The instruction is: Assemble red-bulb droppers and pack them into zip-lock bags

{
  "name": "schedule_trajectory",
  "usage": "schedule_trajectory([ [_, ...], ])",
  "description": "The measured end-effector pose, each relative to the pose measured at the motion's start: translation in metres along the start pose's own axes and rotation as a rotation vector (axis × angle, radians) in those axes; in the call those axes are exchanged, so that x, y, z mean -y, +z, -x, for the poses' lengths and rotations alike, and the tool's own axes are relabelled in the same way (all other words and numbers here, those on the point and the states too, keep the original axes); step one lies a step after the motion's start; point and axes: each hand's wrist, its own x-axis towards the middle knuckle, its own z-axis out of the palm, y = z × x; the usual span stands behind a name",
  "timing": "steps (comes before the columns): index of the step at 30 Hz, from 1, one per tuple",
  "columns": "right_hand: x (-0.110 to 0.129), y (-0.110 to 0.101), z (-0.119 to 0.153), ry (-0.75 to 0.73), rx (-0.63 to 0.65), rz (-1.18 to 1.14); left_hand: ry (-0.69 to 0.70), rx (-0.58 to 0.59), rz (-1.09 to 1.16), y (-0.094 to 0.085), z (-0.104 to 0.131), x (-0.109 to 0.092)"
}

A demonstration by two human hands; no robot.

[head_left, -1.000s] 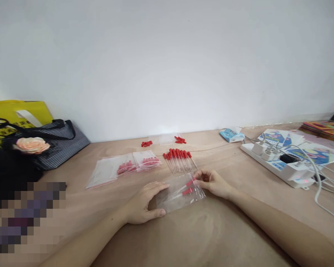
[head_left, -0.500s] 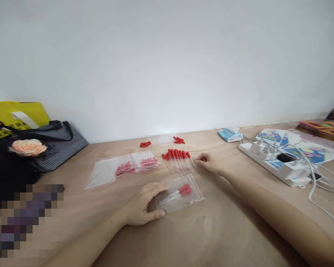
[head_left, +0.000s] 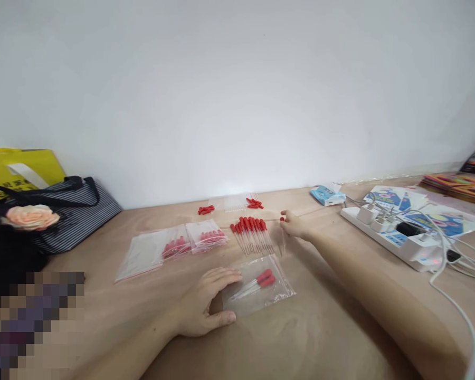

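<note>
Fingers spread, my left hand [head_left: 208,302] rests at the left edge of a clear zip bag [head_left: 243,306] lying flat, touching it. A few droppers with red bulbs [head_left: 266,277] and clear tubes lie inside that bag. Beyond it, several loose red-bulbed droppers [head_left: 251,229] lie side by side, bulbs pointing away from me. Just right of that row, my right hand [head_left: 295,226] pinches one dropper [head_left: 283,240] by its red bulb, its thin tube pointing toward me.
Left of the row lie filled zip bags [head_left: 176,248] and a flatter bag [head_left: 138,258]. Loose red bulbs [head_left: 206,210] and clear tubes [head_left: 234,203] are by the wall. A power strip [head_left: 396,237] with cables, a tissue pack [head_left: 328,195] and a striped bag [head_left: 87,211] flank the space.
My right hand has closed on a dropper at the row's right end and drawn it slightly away to the right. My left hand stays on the bag; the view has shifted slightly.
</note>
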Motion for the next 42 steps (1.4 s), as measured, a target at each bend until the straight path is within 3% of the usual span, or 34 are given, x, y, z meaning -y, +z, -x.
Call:
schedule_trajectory([
  [5,-0.010,-0.020,0.047,0.004,-0.084,-0.150,-0.097,0.044,-0.006,-0.002,0.001,-0.004],
  [9,-0.019,-0.008,0.074,0.063,-0.178,-0.424,-0.086,0.029,-0.002,-0.002,0.000,-0.005],
  [14,-0.012,0.009,0.089,0.156,-0.152,-0.608,-0.061,0.024,-0.024,-0.001,-0.001,-0.004],
  [18,-0.006,0.012,0.094,0.116,-0.131,-0.670,-0.067,0.010,-0.019,0.000,0.000,-0.003],
  [23,-0.005,0.013,0.100,0.063,-0.063,-0.651,-0.056,0.005,-0.015,-0.001,0.000,-0.004],
  [30,-0.003,0.016,0.106,0.037,0.277,-0.460,-0.076,0.023,-0.021,0.000,-0.001,-0.004],
  [35,-0.003,0.019,0.106,0.050,0.455,-0.456,-0.048,-0.006,0.001,0.000,-0.001,-0.003],
  [38,-0.005,0.023,0.108,0.062,0.434,-0.404,-0.045,-0.015,0.006,0.001,0.000,-0.003],
  [42,-0.006,0.021,0.103,0.018,0.313,-0.242,-0.040,-0.017,-0.001,0.000,-0.001,-0.004],
])
